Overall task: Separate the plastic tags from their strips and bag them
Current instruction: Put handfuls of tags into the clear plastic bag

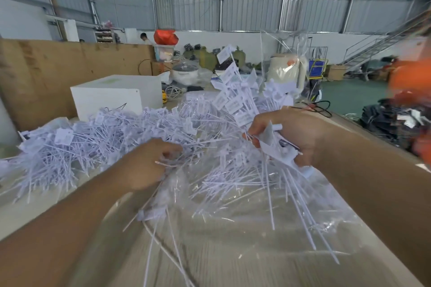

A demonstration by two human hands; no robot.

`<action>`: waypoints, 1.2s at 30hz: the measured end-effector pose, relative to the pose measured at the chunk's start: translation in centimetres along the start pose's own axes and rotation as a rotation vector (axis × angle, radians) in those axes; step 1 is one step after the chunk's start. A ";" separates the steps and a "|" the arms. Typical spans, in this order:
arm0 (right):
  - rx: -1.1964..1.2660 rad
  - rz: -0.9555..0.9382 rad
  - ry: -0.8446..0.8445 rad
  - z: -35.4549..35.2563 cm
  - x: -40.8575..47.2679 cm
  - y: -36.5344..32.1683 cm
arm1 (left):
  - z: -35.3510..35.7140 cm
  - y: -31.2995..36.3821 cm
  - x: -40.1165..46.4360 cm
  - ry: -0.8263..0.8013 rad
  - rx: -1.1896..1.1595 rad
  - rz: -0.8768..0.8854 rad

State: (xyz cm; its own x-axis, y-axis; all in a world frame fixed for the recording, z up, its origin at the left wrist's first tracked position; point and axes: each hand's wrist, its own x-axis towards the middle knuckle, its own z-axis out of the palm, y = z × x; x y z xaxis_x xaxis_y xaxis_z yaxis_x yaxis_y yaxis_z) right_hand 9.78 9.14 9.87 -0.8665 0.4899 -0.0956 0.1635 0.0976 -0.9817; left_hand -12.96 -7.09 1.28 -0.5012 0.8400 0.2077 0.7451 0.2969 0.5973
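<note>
A big heap of white plastic tags point(98, 144) with long thin tails covers the table from the left to the middle. My right hand point(296, 135) grips a bundle of tags point(275, 147), their flat heads in my fist and their tails fanning down and to the right. My left hand point(149, 165) is blurred; its fingers are curled round a few tag tails point(163, 196) that hang below it. A clear plastic bag point(245, 212) lies flat under both hands with loose tags on it. More tags on strips point(235, 91) stand up behind my right hand.
A white box point(112, 95) sits at the back left against a brown board wall point(58, 70). A tall clear bag point(284, 53) stands behind the tags. A person in orange point(412, 81) is at the right edge. The pale table top point(233, 263) shows in front.
</note>
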 end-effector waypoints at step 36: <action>-0.364 -0.351 0.095 -0.7 -0.9 0.5 | 4.3 6.7 -1.7 -0.093 0.701 0.404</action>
State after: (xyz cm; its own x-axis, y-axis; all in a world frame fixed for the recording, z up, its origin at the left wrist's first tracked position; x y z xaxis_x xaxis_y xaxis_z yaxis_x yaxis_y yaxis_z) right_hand 11.00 9.31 9.58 -0.8546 0.4488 0.2613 0.0388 0.5570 -0.8296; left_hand -5.27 -4.58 1.61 -0.1193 0.9683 0.2196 0.9784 0.1523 -0.1399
